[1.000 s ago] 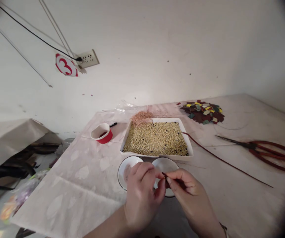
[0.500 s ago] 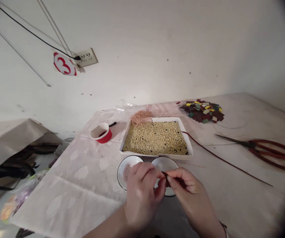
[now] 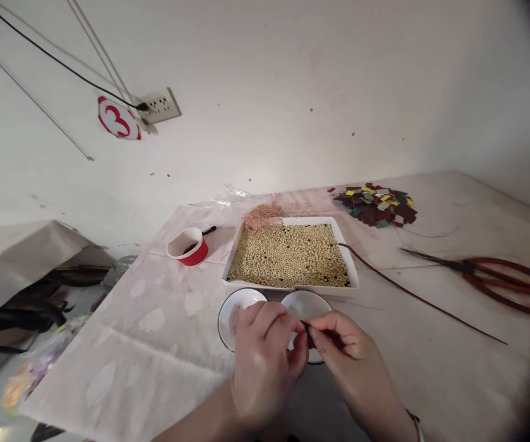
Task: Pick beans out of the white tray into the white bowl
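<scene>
Above white dish (image 3: 309,300) | right hand (image 3: 354,365) pinches dark strip (image 3: 304,323) | left hand (image 3: 262,362) touching

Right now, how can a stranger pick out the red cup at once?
Start at the white tray of pale beads in the table's middle. Just left of it stands the cup, the only red vessel; the two dishes nearby are white.

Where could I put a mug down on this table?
Bare cloth: left front, between the red cup and the left saucer, and right front, nearer than the dark cord. Crowded: left hand and right hand meet at a dark strand over the right saucer by the bead tray.
</scene>
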`<state>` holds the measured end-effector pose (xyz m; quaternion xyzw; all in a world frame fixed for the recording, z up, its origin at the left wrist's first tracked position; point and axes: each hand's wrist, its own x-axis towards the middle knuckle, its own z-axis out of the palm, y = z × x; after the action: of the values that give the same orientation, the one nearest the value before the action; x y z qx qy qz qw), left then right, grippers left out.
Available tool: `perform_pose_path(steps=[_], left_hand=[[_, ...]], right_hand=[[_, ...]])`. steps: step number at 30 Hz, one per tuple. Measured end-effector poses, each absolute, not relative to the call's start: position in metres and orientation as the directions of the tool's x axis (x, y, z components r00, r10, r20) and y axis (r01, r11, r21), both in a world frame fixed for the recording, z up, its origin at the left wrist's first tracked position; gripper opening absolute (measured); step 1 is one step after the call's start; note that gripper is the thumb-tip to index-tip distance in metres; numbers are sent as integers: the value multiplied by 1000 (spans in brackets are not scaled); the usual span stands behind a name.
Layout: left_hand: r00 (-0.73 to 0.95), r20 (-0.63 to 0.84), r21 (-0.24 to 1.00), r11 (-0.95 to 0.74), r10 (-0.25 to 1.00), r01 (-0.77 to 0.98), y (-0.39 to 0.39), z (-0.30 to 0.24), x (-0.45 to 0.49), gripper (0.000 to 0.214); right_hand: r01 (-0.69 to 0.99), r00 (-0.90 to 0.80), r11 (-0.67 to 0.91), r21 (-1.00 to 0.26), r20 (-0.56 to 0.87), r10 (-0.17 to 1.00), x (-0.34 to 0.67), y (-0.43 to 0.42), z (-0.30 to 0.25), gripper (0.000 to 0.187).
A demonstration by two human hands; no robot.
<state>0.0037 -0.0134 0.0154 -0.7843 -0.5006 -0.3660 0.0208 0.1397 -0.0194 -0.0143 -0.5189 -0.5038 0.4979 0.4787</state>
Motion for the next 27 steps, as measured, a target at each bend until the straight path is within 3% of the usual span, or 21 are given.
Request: perform_pose_path(steps=[19, 27], left_hand=[[286, 626, 291, -557, 726, 778, -16, 12, 5, 13], [199, 576, 390, -480, 793, 786, -7, 10, -4, 9]], right_hand=[[-4, -4, -75, -997, -75, 997, 140, -18, -18, 15], [-73, 26, -105, -992, -107, 994, 142, -18, -15, 16]])
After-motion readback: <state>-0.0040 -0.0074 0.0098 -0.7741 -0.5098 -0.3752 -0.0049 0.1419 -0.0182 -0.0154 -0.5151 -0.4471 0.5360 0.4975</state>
